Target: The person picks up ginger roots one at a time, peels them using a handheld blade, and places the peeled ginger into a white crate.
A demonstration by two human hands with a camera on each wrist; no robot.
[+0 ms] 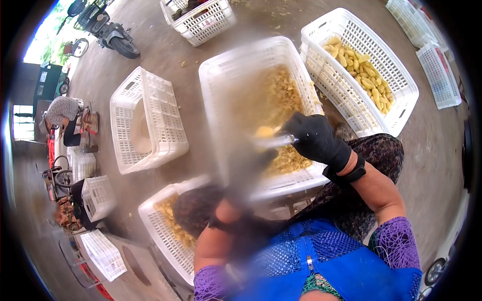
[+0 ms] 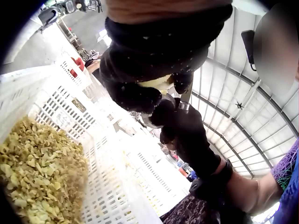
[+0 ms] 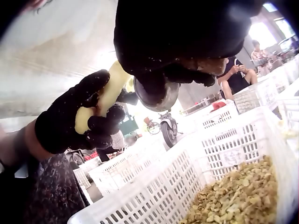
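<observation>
Both hands wear black gloves above a white crate (image 1: 208, 85) of yellow shavings (image 1: 288, 93). The right hand (image 1: 319, 140) (image 2: 189, 135) (image 3: 182, 42) curls round a metal tool (image 1: 276, 141) (image 3: 156, 95) with a rounded, shiny end. Blurred in the head view, the left hand (image 1: 248, 165) (image 2: 145, 70) grips a pale yellow, knobbly piece (image 3: 110, 91) (image 2: 159, 83), its fingers bent round it in the right wrist view. Piece and tool are close together; whether they touch is hard to tell. Part of the crate and shavings is blurred in the head view.
At the upper right stands a crate (image 1: 361, 25) of whole yellow pieces (image 1: 369, 75). Another crate (image 1: 150, 215) with yellow contents is by the left knee, and a crate (image 1: 168, 120) holding something pale stands left. Farther off are a motorbike (image 1: 108, 32) and a seated person (image 1: 63, 113).
</observation>
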